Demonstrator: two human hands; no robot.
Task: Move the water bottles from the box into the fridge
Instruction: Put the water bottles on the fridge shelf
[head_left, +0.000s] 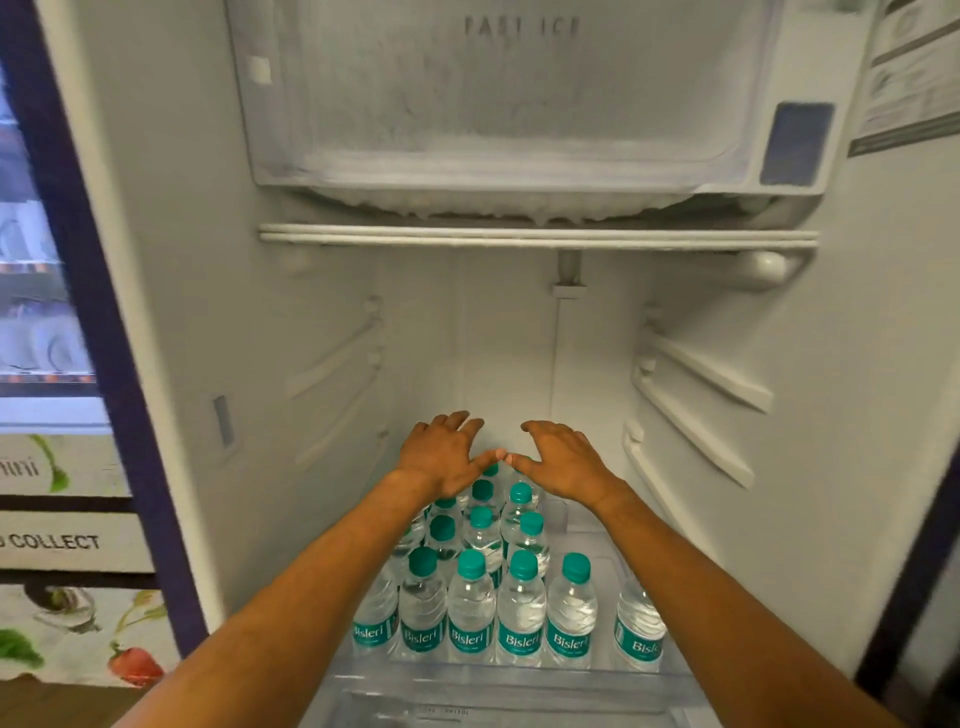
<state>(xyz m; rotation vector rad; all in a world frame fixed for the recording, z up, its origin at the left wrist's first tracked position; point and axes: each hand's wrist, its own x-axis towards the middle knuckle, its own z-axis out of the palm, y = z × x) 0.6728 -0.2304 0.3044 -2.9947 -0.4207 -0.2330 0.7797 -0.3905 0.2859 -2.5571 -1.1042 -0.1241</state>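
Observation:
Several small water bottles (522, 610) with teal caps and teal labels stand upright in rows on the glass shelf (519, 680) low in the open fridge (322, 322). Both my arms reach in over them. My left hand (441, 454) and my right hand (563, 457) hover side by side above the back rows, palms down, fingers spread, thumbs nearly touching. Neither hand holds a bottle. One bottle (641, 626) at the right is partly hidden by my right forearm. The box is not in view.
A frosted freezer compartment (498, 104) fills the fridge's top, with a wire shelf (535, 236) under it. Shelf rails line both side walls. A drawer lid (493, 714) lies below the bottles. A vending machine (47, 312) stands at the left.

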